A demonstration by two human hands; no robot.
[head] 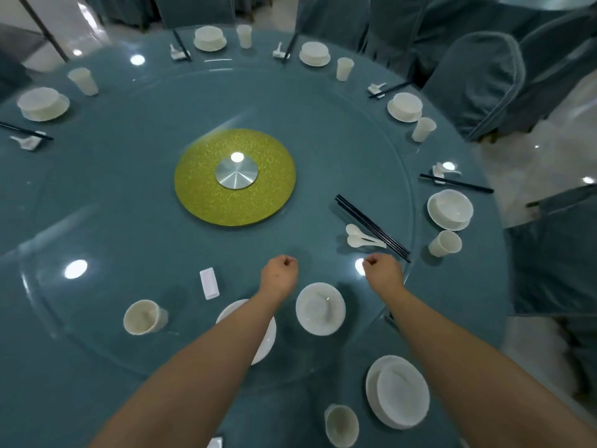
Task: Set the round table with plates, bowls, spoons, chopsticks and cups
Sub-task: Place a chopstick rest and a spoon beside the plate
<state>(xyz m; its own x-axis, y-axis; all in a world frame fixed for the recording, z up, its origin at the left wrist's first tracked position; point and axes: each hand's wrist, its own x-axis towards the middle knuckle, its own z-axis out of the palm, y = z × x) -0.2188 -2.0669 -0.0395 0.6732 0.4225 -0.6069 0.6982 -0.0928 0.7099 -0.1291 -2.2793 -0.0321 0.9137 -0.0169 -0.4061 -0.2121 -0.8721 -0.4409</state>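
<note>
Okay, I see a round table in teal cloth with a big glass turntable on top, a glittery yellow-green disc with a silver hub at its centre. Ceiling lights glare off the glass. Teal-covered chairs ring the far and right sides, over a pale glossy floor.

Both arms reach out over the near edge. Left hand and right hand are both curled into fists with nothing in them, hovering above the glass, apart from each other.

Just beyond the right fist's knuckles lie two white spoons, and a bunch of black chopsticks runs diagonally past them, its near end just beside that fist. Between the two wrists, nearer me, sits a white bowl. Under the left forearm is a white plate, partly hidden. Left of the left fist lies a white rectangular rest, and further left and nearer a white cup. Below the right forearm, at the table edge, a bowl sits on a plate with another cup just beside it.

Far from the fingers, set places with bowl, cup, spoon and chopsticks circle the rim, e.g. far setting and right setting.
</note>
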